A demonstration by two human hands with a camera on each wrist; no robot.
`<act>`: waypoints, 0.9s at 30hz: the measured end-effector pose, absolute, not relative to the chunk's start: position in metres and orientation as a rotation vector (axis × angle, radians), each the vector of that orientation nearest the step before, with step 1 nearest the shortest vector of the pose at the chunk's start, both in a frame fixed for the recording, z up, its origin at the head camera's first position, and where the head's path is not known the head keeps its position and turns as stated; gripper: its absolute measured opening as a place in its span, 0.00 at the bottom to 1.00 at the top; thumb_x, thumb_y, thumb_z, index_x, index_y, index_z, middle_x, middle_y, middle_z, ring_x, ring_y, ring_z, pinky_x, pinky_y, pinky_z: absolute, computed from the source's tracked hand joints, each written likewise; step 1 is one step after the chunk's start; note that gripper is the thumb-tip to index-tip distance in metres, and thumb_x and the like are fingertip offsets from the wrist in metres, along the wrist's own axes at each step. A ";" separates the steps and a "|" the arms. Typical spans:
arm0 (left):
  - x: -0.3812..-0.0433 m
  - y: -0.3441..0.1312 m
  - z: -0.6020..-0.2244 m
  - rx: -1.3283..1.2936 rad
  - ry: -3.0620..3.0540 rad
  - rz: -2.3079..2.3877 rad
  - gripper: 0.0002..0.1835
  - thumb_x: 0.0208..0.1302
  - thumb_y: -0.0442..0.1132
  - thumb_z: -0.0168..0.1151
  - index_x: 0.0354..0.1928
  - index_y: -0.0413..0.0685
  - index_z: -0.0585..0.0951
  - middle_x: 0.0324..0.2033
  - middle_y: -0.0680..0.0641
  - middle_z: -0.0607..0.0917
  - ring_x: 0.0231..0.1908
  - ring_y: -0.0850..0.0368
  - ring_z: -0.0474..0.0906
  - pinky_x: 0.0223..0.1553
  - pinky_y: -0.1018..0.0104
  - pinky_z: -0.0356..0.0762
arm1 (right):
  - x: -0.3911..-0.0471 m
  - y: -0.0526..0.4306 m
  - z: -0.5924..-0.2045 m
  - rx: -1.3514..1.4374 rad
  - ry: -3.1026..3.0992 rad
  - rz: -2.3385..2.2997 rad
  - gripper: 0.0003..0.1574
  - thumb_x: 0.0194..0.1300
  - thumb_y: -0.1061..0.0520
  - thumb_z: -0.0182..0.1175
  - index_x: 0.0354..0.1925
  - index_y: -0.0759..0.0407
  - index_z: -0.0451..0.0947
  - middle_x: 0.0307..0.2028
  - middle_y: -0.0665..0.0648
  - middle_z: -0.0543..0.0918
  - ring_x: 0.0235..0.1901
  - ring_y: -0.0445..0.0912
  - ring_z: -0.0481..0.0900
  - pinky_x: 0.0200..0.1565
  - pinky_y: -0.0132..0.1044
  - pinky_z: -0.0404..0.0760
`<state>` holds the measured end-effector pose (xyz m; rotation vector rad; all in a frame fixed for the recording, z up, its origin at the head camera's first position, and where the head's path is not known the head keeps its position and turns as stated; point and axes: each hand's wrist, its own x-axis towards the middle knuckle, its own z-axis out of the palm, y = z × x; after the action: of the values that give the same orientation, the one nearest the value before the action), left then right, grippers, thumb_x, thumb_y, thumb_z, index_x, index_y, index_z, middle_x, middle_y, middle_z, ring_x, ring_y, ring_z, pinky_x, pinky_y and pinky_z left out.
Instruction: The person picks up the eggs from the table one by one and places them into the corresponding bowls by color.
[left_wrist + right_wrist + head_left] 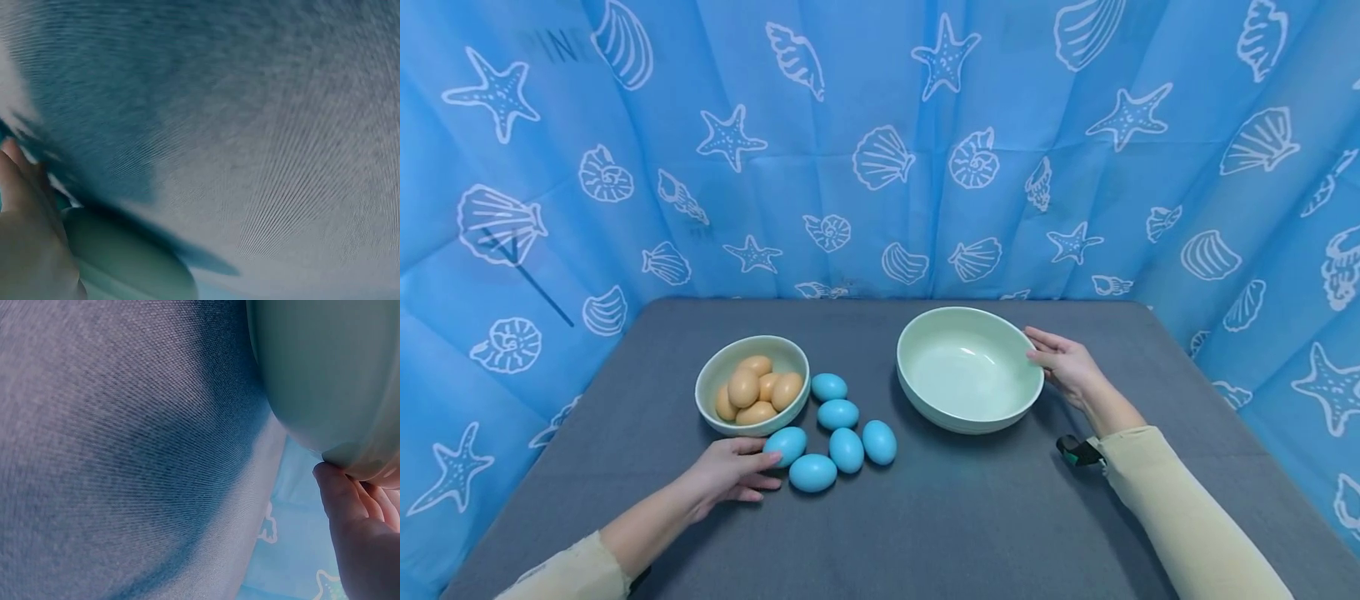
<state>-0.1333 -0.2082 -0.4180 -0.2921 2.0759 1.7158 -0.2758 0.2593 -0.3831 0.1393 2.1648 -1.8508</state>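
Observation:
My left hand (730, 475) reaches in at a group of several blue eggs, its fingers loosely extended. Its fingertips are right at the leftmost blue egg (787, 444), overlapping that egg's left edge. Just behind this egg stands a smaller pale green bowl (703, 398) that holds several brown eggs (743, 388). On the other side, my right hand (1070, 367) grips the right rim of a larger, empty pale green bowl (958, 425), thumb over the edge. The right wrist view shows its fingers (340, 494) against that bowl's outer wall (331, 381).
Other blue eggs (846, 451) lie between the two bowls on the grey tabletop (940, 508). A blue curtain (850, 217) with white shells and starfish hangs behind and at both sides. A black strap (1077, 451) hangs at my right wrist.

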 end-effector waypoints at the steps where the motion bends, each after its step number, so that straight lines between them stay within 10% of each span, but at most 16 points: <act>1: -0.132 -0.208 -0.417 -0.289 2.092 1.724 0.35 0.66 0.42 0.64 0.64 0.22 0.65 0.46 0.36 0.84 0.40 0.50 0.85 0.34 0.60 0.85 | -0.276 0.259 -0.383 0.143 2.160 -1.854 0.37 0.75 0.61 0.48 0.76 0.60 0.46 0.73 0.62 0.52 0.72 0.52 0.54 0.43 0.23 0.76; 19: -0.127 -0.199 -0.379 -0.236 2.215 1.747 0.33 0.64 0.38 0.66 0.63 0.23 0.67 0.55 0.31 0.78 0.45 0.52 0.82 0.41 0.58 0.84 | -0.276 0.257 -0.388 0.126 2.136 -1.922 0.38 0.76 0.62 0.48 0.76 0.57 0.43 0.74 0.58 0.47 0.73 0.51 0.48 0.44 0.22 0.75; 27: -0.140 -0.188 -0.364 -0.178 2.201 1.803 0.33 0.64 0.42 0.67 0.65 0.29 0.69 0.57 0.35 0.78 0.52 0.46 0.79 0.48 0.55 0.81 | -0.275 0.256 -0.390 0.134 2.133 -1.943 0.37 0.76 0.62 0.45 0.76 0.56 0.44 0.74 0.57 0.47 0.73 0.49 0.47 0.68 0.40 0.61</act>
<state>-0.1398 -0.1880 -0.3644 -0.1775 2.2008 1.8030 -0.2753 0.2558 -0.3899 0.1342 2.1330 -1.9426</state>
